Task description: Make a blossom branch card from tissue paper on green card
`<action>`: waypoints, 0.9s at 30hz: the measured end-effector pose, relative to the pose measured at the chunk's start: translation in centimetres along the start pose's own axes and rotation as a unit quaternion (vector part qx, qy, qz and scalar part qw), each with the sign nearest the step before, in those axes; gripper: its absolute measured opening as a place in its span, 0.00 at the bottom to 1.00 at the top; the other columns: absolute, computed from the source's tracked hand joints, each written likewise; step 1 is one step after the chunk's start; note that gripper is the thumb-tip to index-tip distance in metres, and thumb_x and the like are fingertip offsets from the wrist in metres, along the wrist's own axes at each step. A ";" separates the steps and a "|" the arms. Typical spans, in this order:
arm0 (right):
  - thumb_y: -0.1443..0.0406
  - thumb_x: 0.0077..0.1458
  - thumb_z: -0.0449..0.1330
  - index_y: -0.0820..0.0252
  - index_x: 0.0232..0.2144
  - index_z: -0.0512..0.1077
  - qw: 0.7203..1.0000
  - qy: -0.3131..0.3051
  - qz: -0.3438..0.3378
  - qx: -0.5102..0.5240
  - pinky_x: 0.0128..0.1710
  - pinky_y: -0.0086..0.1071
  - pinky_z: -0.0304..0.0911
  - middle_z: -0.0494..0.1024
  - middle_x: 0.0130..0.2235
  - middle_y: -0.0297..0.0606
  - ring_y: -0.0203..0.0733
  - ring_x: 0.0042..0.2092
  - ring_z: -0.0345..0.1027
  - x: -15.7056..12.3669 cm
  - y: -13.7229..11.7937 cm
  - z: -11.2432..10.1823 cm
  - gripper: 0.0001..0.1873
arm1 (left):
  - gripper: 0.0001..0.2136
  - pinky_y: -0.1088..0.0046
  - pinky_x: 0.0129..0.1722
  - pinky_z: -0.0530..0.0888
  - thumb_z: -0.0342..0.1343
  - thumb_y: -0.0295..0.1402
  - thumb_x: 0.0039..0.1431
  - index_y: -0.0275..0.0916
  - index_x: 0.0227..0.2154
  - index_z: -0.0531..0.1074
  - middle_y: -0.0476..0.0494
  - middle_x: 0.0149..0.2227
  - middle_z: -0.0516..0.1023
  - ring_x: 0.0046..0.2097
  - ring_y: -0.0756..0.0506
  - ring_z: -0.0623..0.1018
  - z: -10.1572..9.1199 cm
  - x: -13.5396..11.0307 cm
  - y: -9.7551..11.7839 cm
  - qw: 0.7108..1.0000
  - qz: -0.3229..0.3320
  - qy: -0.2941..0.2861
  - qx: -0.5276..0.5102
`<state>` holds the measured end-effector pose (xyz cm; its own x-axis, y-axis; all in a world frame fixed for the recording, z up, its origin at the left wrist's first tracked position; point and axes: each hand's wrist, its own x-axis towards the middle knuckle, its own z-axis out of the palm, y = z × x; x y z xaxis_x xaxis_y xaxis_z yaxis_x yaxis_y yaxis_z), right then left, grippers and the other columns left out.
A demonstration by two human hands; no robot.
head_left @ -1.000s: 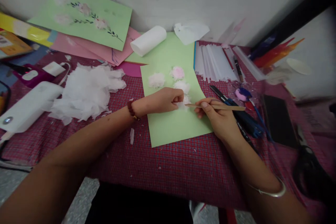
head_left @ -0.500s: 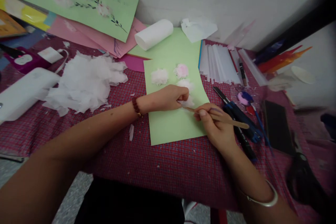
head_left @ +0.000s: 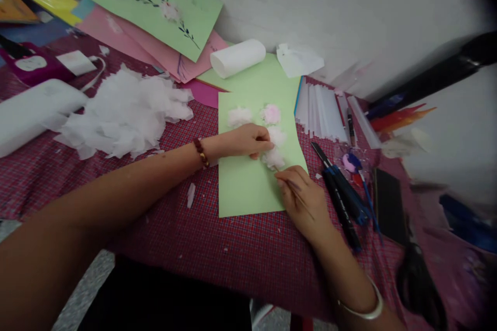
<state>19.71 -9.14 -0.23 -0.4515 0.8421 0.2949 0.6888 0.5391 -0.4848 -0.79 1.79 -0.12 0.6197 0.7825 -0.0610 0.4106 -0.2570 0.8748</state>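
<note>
A light green sheet of paper (head_left: 243,196) lies on the table with several tufted paper flowers, among them a pink-centred one (head_left: 271,114) and a whitish one (head_left: 239,116). My left hand (head_left: 250,140) rests over the sheet, fingers curled and closed, its fingertips against the edge of the lowest flower (head_left: 274,159). What they pinch, if anything, is hidden. My right hand (head_left: 305,199) grips a thin wooden stick (head_left: 298,195), whose tip touches the lower edge of that flower.
Left lies a heap of white tissue pieces (head_left: 124,114) beside a white device (head_left: 34,114). Behind are a white paper roll (head_left: 238,58) and a green flower picture (head_left: 194,5). At right are an open cutter knife (head_left: 345,186), a black marker (head_left: 341,212), plastic strips (head_left: 324,111) and scissors (head_left: 417,274).
My right hand has moved down and left, turning the stick more upright, its tip now at the flower's lower edge. My left hand has drawn slightly left, uncovering more of that flower. The view has shifted.
</note>
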 end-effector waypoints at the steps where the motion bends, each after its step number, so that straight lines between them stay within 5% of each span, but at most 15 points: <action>1: 0.67 0.64 0.50 0.53 0.40 0.69 1.000 -0.010 -0.007 -0.017 0.36 0.35 0.66 0.72 0.38 0.39 0.42 0.38 0.69 0.0 -0.1 0.0 0.09 | 0.08 0.77 0.27 0.65 0.51 0.34 0.57 0.35 0.28 0.68 0.48 0.21 0.73 0.24 0.52 0.71 0.0 0.0 -0.1 1.000 0.002 -0.001 0.001; 7: 0.66 0.62 0.51 0.53 0.40 0.71 0.999 -0.039 -0.008 -0.022 0.37 0.37 0.66 0.73 0.39 0.41 0.45 0.38 0.70 -0.2 -0.6 -0.3 0.08 | 0.06 0.76 0.27 0.67 0.51 0.32 0.56 0.35 0.28 0.68 0.48 0.22 0.72 0.25 0.51 0.72 -0.3 -0.2 0.7 0.999 -0.016 -0.010 -0.037; 11: 0.64 0.63 0.52 0.54 0.35 0.71 0.989 0.059 0.061 0.117 0.35 0.36 0.64 0.73 0.32 0.37 0.42 0.34 0.69 -0.3 -0.7 -1.1 0.08 | 0.04 0.76 0.28 0.67 0.53 0.31 0.55 0.35 0.30 0.69 0.48 0.25 0.73 0.27 0.51 0.74 -3.0 -1.6 2.1 0.998 -0.030 0.017 -0.046; 16: 0.57 0.62 0.54 0.55 0.28 0.72 0.933 0.132 0.187 0.279 0.36 0.40 0.64 0.72 0.28 0.37 0.43 0.30 0.68 -0.4 0.7 -1.0 0.14 | 0.03 0.77 0.27 0.64 0.53 0.28 0.53 0.35 0.28 0.70 0.48 0.25 0.72 0.26 0.52 0.70 -6.2 -6.6 3.0 0.994 -0.079 0.024 0.075; 21: 0.55 0.59 0.58 0.55 0.29 0.74 0.871 0.146 0.248 0.398 0.35 0.39 0.65 0.73 0.28 0.37 0.41 0.29 0.68 -0.1 1.8 -0.2 0.12 | 0.07 0.73 0.33 0.67 0.51 0.31 0.59 0.35 0.30 0.71 0.44 0.31 0.73 0.32 0.49 0.70 -3.7 -12.8 2.5 0.944 -0.021 0.061 0.324; 25: 0.55 0.59 0.59 0.56 0.28 0.74 0.872 0.146 0.243 0.398 0.34 0.39 0.66 0.73 0.27 0.37 0.40 0.28 0.68 0.0 2.0 0.0 0.14 | 0.08 0.68 0.39 0.69 0.49 0.32 0.64 0.35 0.35 0.72 0.40 0.36 0.74 0.38 0.45 0.71 -0.6 -14.8 1.3 0.863 0.003 0.063 0.501; 27: 0.54 0.59 0.58 0.58 0.29 0.74 0.879 0.142 0.232 0.391 0.34 0.37 0.66 0.72 0.27 0.37 0.39 0.29 0.68 0.0 2.2 0.0 0.15 | 0.08 0.68 0.38 0.69 0.49 0.29 0.64 0.34 0.33 0.71 0.40 0.35 0.73 0.37 0.45 0.71 0.0 -14.5 0.7 0.845 0.006 0.050 0.532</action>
<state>21.24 -7.97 -1.28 0.0108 0.9984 0.0553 0.1111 0.0537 -0.9924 -9.54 -9.76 1.38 0.5902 0.8066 0.0325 0.8069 -0.5881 -0.0551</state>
